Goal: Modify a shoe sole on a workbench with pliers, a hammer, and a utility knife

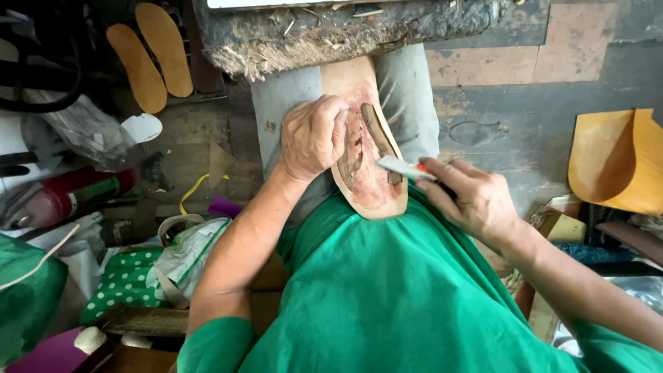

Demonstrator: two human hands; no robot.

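A tan shoe sole [373, 190] with reddish, glue-stained patches and dark strips lies lengthwise on my lap, over grey trousers [414, 97]. My left hand [312, 137] presses down on the sole's left side, fingers curled over a dark strip [351, 162]. My right hand [469, 197] grips a small white tool with a red part [404, 167], its tip touching the sole's right edge. A second dark strip [380, 131] lies along the middle of the sole.
A rough, worn workbench edge [345, 31] sits just beyond my knees. Two tan insoles [148, 55] lie at the upper left, a curved sheet of tan leather [618, 162] at the right. Bags, a red can [76, 190] and polka-dot green cloth [124, 280] crowd the left floor.
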